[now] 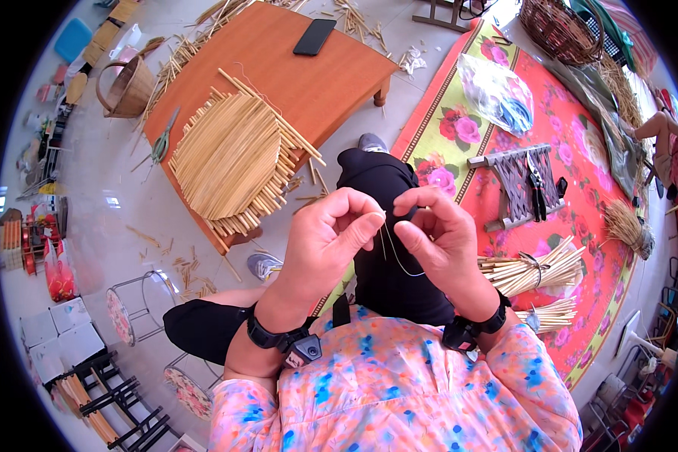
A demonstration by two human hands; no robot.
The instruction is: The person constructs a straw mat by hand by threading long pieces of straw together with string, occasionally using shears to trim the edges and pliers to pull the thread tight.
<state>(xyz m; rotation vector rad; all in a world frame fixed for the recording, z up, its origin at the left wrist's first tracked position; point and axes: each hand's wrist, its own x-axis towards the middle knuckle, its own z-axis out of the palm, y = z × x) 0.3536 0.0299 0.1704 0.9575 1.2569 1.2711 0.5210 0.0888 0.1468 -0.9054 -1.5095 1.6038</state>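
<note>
My left hand is closed, thumb and index finger pinching a thin pale thread above my dark-clad knee. The thread hangs from those fingertips in a loose loop toward my right hand; whether a needle is on it is too small to tell. Close beside it, my right hand is raised with thumb and index finger apart and the other fingers curled. On the wooden table lies a rounded panel of straw stalks, with uneven stalk ends sticking out along its edge. Thread trails over its far corner.
Scissors lie at the table's left edge, a black phone at its far side. On the red floral mat are a plastic bag, a strapped rack with pliers, and tied stalks. Stools stand left.
</note>
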